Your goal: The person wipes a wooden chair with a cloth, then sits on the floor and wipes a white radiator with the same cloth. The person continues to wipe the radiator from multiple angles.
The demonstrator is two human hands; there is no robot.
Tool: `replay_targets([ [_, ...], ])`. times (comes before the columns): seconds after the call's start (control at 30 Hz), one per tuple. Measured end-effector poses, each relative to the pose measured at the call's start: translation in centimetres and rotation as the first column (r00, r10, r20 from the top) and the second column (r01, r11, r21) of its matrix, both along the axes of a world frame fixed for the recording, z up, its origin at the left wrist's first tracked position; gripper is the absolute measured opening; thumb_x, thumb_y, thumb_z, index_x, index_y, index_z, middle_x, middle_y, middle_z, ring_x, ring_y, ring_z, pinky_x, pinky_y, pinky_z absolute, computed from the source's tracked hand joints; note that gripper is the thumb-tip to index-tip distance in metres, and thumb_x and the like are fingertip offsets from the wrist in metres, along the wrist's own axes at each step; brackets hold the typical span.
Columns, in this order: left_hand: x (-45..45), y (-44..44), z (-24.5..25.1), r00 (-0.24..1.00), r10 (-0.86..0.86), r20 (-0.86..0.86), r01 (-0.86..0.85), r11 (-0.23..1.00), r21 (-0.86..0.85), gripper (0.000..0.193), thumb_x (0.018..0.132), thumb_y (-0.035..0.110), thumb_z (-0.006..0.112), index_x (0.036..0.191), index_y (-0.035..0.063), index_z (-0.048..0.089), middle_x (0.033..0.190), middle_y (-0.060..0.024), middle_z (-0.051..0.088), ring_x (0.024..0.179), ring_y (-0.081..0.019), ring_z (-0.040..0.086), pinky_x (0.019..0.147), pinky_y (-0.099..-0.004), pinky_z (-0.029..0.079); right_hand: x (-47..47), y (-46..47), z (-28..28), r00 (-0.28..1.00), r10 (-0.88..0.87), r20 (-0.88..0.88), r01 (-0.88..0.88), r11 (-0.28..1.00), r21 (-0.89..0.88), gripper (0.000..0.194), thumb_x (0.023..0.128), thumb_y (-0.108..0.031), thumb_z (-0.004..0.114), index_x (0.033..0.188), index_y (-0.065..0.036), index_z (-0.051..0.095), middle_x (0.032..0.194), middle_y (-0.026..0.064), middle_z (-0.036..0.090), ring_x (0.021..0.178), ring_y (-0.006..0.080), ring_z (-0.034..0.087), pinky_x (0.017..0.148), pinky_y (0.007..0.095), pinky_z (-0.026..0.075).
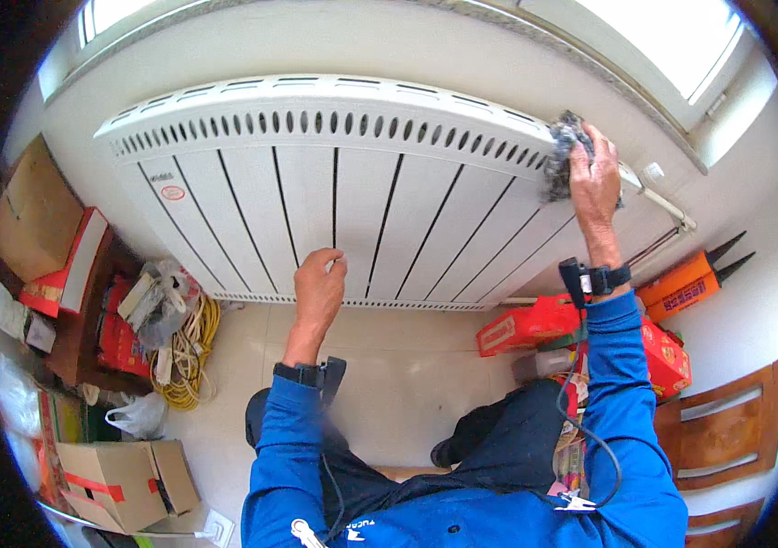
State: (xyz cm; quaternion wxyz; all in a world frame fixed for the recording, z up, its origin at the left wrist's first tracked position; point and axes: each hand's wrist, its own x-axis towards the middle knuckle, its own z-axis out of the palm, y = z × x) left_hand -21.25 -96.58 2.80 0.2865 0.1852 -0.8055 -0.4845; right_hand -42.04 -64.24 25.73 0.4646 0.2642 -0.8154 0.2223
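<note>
A white panel radiator with dark slits between its panels hangs on the wall before me. My right hand grips a crumpled grey-and-black cloth, blurred at its edges, and presses it against the radiator's upper right end. Lower down, my left hand is loosely curled in front of the middle panels, with nothing visible in it. Whether its fingers touch the radiator I cannot tell. Oval holes run along the top front edge, with slots above them.
A white pipe leaves the radiator's right end. Red boxes and an orange box stand at right, near a wooden chair. Coiled yellow cable, plastic bags and a cardboard box are at left. A stone windowsill juts out above.
</note>
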Motion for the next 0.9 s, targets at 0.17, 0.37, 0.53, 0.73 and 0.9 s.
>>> replay_targets([
  [0.17, -0.1, -0.1, 0.1, 1.000, 0.015, -0.021, -0.015, 1.000, 0.019, 0.024, 0.091, 0.016, 0.066, 0.108, 0.0004, 0.073, 0.113, -0.0161, 0.073, 0.105, -0.0270, 0.070, 0.093, -0.0363, 0.053, 4.0, -10.9, -1.5, 0.935, 0.288, -0.208, -0.282, 0.958, 0.060, 0.047, 0.090, -0.017, 0.068, 0.133, -0.004, 0.058, 0.129, 0.0208, 0.059, 0.120, 0.0381, 0.056, 0.107, 0.0484, 0.043],
  [0.37, 0.3, -1.2, 0.7, 0.989, 0.054, -0.136, -0.051, 0.998, 0.028, 0.021, 0.092, 0.014, 0.065, 0.107, 0.0009, 0.073, 0.105, -0.0140, 0.073, 0.094, -0.0239, 0.070, 0.081, -0.0330, 0.055, 7.1, -23.5, -2.8, 0.800, 0.456, -0.390, -0.390, 0.889, 0.241, 0.048, 0.086, -0.004, 0.069, 0.133, -0.006, 0.060, 0.133, 0.0202, 0.058, 0.128, 0.0396, 0.054, 0.112, 0.0525, 0.038],
  [0.53, 1.0, -2.2, 2.0, 0.979, 0.164, -0.120, -0.144, 0.976, 0.162, 0.022, 0.091, 0.012, 0.065, 0.108, 0.0007, 0.073, 0.099, -0.0149, 0.073, 0.088, -0.0225, 0.069, 0.079, -0.0331, 0.054, 7.9, -28.5, -6.2, 0.722, 0.557, -0.410, -0.455, 0.829, 0.325, 0.044, 0.087, -0.002, 0.065, 0.131, -0.007, 0.063, 0.138, 0.0172, 0.056, 0.134, 0.0362, 0.051, 0.114, 0.0508, 0.036],
  [0.73, 1.2, -3.5, 1.6, 0.973, 0.217, -0.077, -0.155, 0.865, 0.478, 0.025, 0.092, 0.014, 0.065, 0.111, -0.0010, 0.073, 0.087, -0.0081, 0.071, 0.080, -0.0128, 0.062, 0.075, -0.0282, 0.051, 9.3, -27.6, -12.0, 0.711, 0.696, -0.100, -0.563, 0.648, 0.513, 0.045, 0.088, -0.001, 0.061, 0.132, -0.005, 0.063, 0.145, 0.0155, 0.052, 0.141, 0.0334, 0.045, 0.116, 0.0500, 0.034],
  [0.9, 1.2, -4.0, 1.2, 0.975, 0.201, -0.098, -0.138, 0.885, 0.444, 0.026, 0.092, 0.014, 0.065, 0.112, -0.0008, 0.073, 0.086, -0.0041, 0.069, 0.078, -0.0109, 0.060, 0.074, -0.0274, 0.051, 8.4, -25.5, -10.8, 0.733, 0.675, -0.089, -0.481, 0.606, 0.633, 0.044, 0.089, -0.002, 0.060, 0.133, -0.007, 0.063, 0.143, 0.0173, 0.055, 0.142, 0.0343, 0.045, 0.119, 0.0516, 0.032],
])
